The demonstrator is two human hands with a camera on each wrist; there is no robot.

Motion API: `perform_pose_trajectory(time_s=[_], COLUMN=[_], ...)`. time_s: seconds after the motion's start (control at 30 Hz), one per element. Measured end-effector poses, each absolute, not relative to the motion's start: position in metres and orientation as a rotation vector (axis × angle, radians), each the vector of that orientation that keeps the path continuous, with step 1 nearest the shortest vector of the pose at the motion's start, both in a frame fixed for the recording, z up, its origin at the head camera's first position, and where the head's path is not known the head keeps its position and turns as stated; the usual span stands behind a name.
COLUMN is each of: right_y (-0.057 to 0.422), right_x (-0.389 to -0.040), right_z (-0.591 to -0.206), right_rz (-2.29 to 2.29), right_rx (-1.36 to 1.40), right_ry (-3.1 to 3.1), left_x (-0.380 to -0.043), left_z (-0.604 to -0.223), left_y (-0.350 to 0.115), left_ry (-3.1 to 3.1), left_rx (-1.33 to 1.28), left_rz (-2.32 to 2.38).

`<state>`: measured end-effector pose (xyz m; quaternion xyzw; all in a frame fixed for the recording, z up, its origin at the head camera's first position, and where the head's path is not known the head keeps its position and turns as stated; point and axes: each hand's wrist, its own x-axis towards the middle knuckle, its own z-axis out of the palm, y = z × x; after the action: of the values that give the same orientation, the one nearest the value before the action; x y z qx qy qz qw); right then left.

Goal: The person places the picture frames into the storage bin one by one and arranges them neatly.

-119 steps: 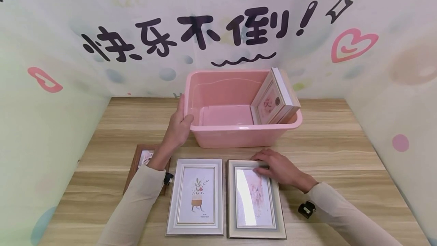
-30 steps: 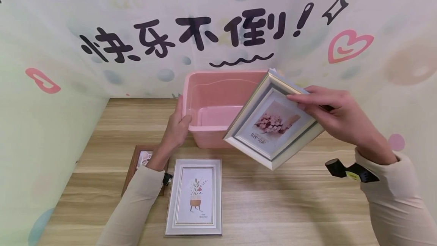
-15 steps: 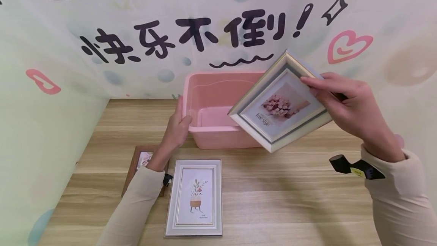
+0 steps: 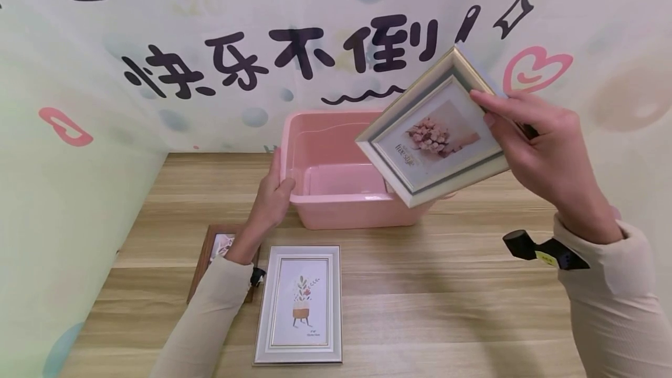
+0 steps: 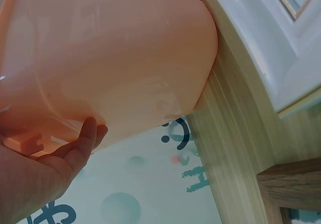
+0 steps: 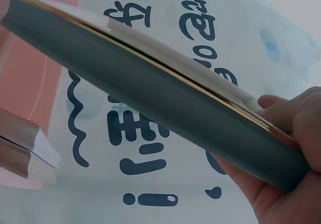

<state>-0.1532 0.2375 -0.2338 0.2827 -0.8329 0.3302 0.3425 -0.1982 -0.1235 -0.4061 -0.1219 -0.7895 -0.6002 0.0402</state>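
Note:
My right hand [image 4: 541, 139] grips a cream picture frame [image 4: 388, 159] by its right edge. The frame is tilted, showing a pink flower print, and hangs above the right part of the pink plastic bin [image 4: 362, 214]. In the right wrist view its grey-green side [image 6: 165, 108] runs between thumb and fingers. At the bin's left rim, my left hand [image 4: 270, 194] holds on, thumb outside and fingers along the wall. A white picture frame [image 4: 336, 308] with a potted-plant print lies flat on the table. Partly under my left forearm lies a brown wooden frame [image 4: 202, 270].
Frames stand inside the bin's right end, mostly hidden in the head view; their corners [image 6: 30, 151] show in the right wrist view. The wooden table [image 4: 446, 308] meets a printed backdrop [image 4: 220, 121] behind the bin.
My right hand picked the cream frame up from the table beside the white one. Over the last second it has risen and moved slightly right. My left hand stays on the bin.

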Motion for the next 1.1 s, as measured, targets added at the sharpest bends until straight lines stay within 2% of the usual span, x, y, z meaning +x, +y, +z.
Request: perform_pose_trajectory(time_s=[0.4,1.1], right_y=[0.226,0.203], right_x=[-0.16,-0.192], right_z=[-0.227,-0.25], right_rz=[0.807,0.778], right_rx=[0.626,0.463], right_ry=[-2.147,-2.491], left_x=[-0.199,-0.198], left_z=[-0.407,-0.406], left_y=[-0.125,-0.125], left_ry=[-2.421,-2.428], left_rx=[-0.374,-0.376], left_rz=[-1.84,-1.836])
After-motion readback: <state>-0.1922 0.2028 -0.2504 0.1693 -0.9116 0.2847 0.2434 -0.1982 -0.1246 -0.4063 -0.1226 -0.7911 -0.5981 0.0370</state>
